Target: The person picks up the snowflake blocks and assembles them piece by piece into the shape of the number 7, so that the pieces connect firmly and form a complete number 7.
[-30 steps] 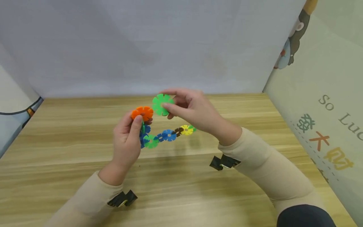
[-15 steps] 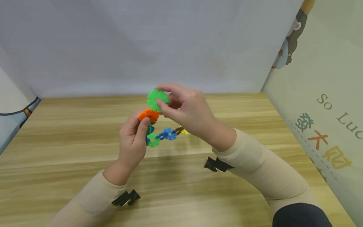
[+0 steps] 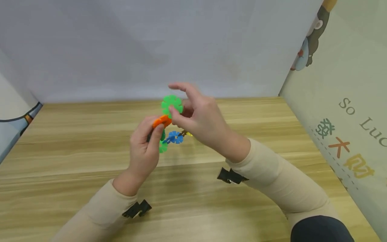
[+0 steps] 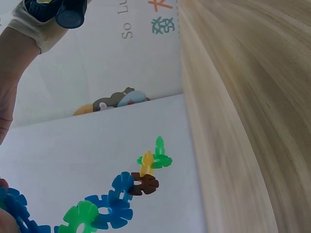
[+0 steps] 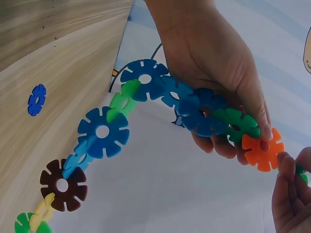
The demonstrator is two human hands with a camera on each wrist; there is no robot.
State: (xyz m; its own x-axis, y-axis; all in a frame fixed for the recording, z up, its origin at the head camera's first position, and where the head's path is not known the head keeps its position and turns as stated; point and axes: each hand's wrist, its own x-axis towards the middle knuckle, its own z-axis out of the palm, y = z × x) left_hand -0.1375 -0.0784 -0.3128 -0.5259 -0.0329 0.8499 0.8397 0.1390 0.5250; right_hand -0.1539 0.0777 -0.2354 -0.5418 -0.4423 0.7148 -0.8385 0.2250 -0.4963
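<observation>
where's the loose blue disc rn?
In the right wrist view, the loose blue disc lies flat on the wooden table at the left, apart from the chain that the left hand holds up.

green disc [image 3: 172,105] atop multicoloured chain [image 5: 146,116]

Side panel [image 3: 347,111], pale green, right of the wooden table: Latin lettering "So Lu…" in grey, cut off at the frame edge. Below it, three large Chinese characters, green, orange and yellow, the last two reading "大财". Left-wrist view repeats "So Lu" [image 4: 127,19].
</observation>
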